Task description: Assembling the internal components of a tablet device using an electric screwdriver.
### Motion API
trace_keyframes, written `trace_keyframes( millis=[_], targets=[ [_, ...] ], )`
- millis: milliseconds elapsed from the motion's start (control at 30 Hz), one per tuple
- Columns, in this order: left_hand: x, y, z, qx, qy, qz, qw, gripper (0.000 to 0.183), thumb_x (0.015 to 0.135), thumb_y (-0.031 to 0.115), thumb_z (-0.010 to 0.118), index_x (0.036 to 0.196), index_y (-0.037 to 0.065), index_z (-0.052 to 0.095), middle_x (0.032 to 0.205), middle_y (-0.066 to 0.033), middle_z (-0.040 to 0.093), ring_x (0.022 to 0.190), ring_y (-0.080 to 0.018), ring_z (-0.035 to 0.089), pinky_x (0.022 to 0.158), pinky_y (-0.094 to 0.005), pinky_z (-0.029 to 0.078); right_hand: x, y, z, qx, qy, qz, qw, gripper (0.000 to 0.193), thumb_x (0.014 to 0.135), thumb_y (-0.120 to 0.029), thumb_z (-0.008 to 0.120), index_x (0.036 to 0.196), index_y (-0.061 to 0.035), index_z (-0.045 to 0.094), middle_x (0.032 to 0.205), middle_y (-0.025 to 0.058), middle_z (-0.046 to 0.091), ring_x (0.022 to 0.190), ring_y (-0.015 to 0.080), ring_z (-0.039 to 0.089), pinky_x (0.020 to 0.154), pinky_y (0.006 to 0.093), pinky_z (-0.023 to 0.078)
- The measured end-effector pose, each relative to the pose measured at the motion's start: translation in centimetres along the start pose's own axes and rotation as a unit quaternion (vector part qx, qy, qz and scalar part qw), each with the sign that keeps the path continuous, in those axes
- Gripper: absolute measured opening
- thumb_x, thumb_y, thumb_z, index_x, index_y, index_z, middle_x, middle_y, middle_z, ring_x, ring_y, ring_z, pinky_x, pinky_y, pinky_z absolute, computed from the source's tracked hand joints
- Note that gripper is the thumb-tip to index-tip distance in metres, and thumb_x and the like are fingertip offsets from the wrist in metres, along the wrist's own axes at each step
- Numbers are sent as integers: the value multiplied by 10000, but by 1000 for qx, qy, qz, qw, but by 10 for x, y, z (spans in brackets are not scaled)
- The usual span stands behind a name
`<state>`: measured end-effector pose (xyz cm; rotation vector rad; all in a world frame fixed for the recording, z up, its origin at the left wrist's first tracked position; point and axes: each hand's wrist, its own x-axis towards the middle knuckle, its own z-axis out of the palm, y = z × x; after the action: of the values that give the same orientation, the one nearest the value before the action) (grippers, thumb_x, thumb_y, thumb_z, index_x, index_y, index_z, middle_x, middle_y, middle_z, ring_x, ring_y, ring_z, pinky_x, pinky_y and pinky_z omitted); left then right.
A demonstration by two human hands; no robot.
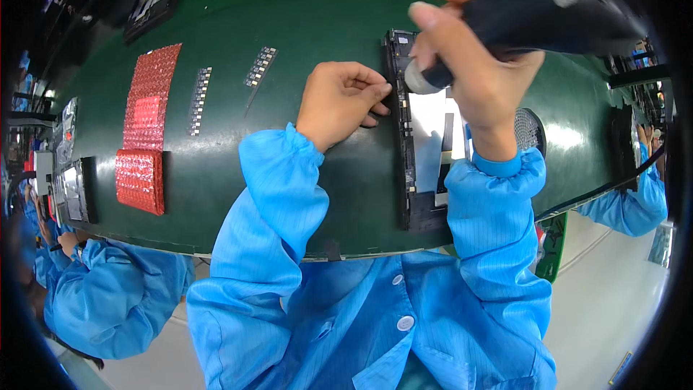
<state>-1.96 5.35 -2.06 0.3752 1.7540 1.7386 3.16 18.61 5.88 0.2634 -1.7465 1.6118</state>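
Observation:
A black rectangular electronic unit (406,202), with white and silver panels inside, lies on the green table in front of me. My left hand (346,101) is at its left edge, thumb and fingers pinched together; whatever is between the fingertips is hidden. Above the unit my right hand (480,76) is wrapped round a thick black handheld tool (541,11) with a pale round tip, its kind unclear and its far end blurred. The tip is over the unit's upper left part; I cannot tell if it touches.
Two narrow strips of small labels (200,101) (261,66) and red bubble wrap (150,112) lie to the left. A round dark mesh object (530,130) is beyond my right wrist. Co-workers in blue sleeves (108,289) are at both sides. Other black units (76,191) stand far left.

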Motion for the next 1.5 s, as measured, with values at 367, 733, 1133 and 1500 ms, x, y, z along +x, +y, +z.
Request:
trace_keyframes(
  millis=[367,733,1133,1500],
  targets=[
    [-100,-42,79,425,-88,494,753,391,707,221,721,1019,3,633,1124,-164,616,1135,-298,556,952,-460,430,-4,-31,-65,13,124,-25,992,277,775,14,668,1011,63,531,607,89,571,517,162,566,546,296,469],
    [92,31,-3,613,148,405,662,334,736,183,686,1033,55,604,1140,-155,573,1099,-357,509,882,-445,432,-33,-11,-76,23,162,77,983,240,748,75,685,940,-14,573,646,19,577,507,76,540,472,208,428],
    [155,37,-53,601,132,104,782,744,845,446,546,1442,98,269,1518,-198,117,1330,-406,287,1046,-568,283,-41,-4,-72,36,96,129,986,281,751,74,667,974,-20,524,636,9,557,500,63,524,439,205,409],
    [138,33,-78,495,215,175,823,695,837,323,608,1383,-13,340,1445,-242,301,1298,-396,358,1077,-416,278,-44,-1,-68,24,68,114,991,270,747,57,685,958,-11,532,657,5,565,533,59,531,469,216,417]
  ],
)
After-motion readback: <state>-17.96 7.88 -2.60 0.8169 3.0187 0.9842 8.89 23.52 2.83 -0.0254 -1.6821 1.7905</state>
